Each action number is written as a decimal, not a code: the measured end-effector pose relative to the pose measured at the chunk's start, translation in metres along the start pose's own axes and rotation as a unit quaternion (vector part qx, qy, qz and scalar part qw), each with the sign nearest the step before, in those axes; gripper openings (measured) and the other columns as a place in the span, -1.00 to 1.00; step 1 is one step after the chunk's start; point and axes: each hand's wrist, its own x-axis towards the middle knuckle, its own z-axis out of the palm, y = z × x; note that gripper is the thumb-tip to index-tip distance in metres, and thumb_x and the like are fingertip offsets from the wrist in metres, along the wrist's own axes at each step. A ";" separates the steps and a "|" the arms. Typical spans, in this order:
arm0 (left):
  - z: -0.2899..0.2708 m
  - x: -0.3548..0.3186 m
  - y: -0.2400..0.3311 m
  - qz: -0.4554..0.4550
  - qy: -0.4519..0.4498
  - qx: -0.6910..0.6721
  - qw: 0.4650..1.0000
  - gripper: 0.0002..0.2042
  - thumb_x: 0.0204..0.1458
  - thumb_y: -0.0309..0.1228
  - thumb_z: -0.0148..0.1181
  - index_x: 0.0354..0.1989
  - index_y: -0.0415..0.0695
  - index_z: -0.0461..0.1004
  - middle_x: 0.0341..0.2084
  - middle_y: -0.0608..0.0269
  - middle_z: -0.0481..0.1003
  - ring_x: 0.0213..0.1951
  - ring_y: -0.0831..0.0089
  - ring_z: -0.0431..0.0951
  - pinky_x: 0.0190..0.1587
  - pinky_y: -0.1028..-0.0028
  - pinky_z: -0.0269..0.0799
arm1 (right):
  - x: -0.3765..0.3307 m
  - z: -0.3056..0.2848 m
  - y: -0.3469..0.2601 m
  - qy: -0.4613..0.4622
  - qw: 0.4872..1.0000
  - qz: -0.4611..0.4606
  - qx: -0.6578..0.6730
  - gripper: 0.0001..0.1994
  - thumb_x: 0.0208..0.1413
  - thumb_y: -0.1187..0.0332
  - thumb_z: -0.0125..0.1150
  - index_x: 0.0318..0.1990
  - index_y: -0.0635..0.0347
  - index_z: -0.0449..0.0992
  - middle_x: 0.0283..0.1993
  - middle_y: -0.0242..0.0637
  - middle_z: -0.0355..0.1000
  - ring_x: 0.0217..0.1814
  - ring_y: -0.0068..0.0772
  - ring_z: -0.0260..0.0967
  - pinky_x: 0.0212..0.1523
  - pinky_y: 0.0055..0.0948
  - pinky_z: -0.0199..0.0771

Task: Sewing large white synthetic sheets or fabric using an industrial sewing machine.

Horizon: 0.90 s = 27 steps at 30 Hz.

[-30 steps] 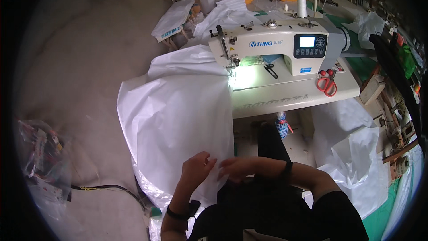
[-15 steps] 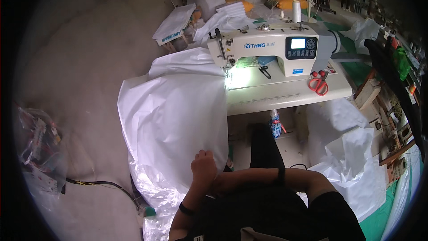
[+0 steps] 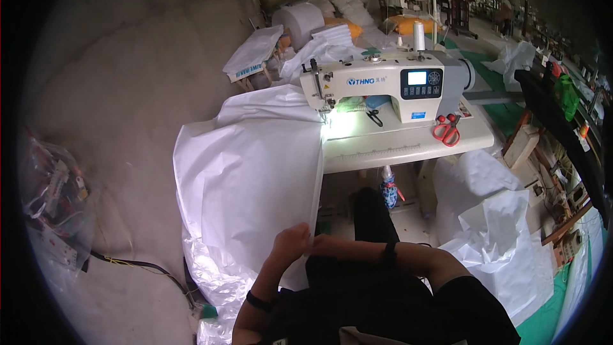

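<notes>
While the white sheet (image 3: pixel 249 166) spreads ahead of the left hand (image 3: pixel 290 243) and right hand (image 3: pixel 327 246), reaching the sewing machine (image 3: pixel 377 81) beyond them, the left one clenches its right edge; beside it, the right's grip cannot be told.

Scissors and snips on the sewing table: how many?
2: black snips under the arm of the sewing machine, and red-handled scissors toward the right end of the table. More could be hidden behind the sewing machine.

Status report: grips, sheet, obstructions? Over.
Left grip and right grip close together at right edge of white sheet; hold unclear. Sheet reaches needle end of sewing machine. Red-handled scissors on table, apart from sheet; no obstruction visible.
</notes>
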 end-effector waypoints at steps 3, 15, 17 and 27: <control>-0.006 -0.001 -0.005 0.012 0.056 -0.074 0.996 -0.81 0.09 -0.34 0.02 -0.44 -0.23 0.39 -0.49 -0.12 0.49 -0.36 -0.14 0.52 -0.33 0.07 0.41 | -0.001 0.014 -0.011 -0.023 0.996 -0.055 -0.073 -0.70 0.02 0.27 0.33 -0.22 0.36 0.59 -0.25 -0.23 0.56 -0.18 -0.37 0.50 -0.06 -0.37 0.45; -0.004 0.000 0.004 -0.091 0.009 -0.099 0.991 -0.75 0.01 -0.29 0.12 -0.26 -0.24 0.39 -0.49 -0.13 0.48 -0.32 -0.16 0.52 -0.28 0.05 0.41 | -0.014 0.049 -0.031 -0.197 0.926 -0.188 -0.260 -0.78 0.03 0.30 0.16 -0.25 0.25 0.55 -0.33 -0.02 0.52 -0.27 -0.10 0.50 -0.18 -0.18 0.46; -0.004 -0.002 0.001 -0.131 0.008 -0.136 0.982 -0.73 -0.02 -0.30 0.16 -0.28 -0.26 0.39 -0.51 -0.14 0.47 -0.34 -0.15 0.52 -0.28 0.09 0.42 | -0.008 0.045 -0.030 -0.268 0.909 -0.213 -0.238 -0.79 0.06 0.33 0.13 -0.23 0.25 0.54 -0.32 -0.01 0.52 -0.26 -0.07 0.50 -0.16 -0.16 0.46; -0.013 -0.013 0.008 -0.065 -0.084 -0.253 0.962 -0.81 0.06 -0.30 0.23 -0.35 -0.19 0.48 -0.61 0.15 0.44 -0.49 0.41 0.50 -0.36 0.38 0.45 | 0.040 -0.206 -0.129 0.244 0.821 0.063 -0.513 -0.69 0.04 0.27 0.06 -0.13 0.28 0.50 -0.33 -0.07 0.55 -0.26 -0.05 0.56 -0.21 -0.11 0.54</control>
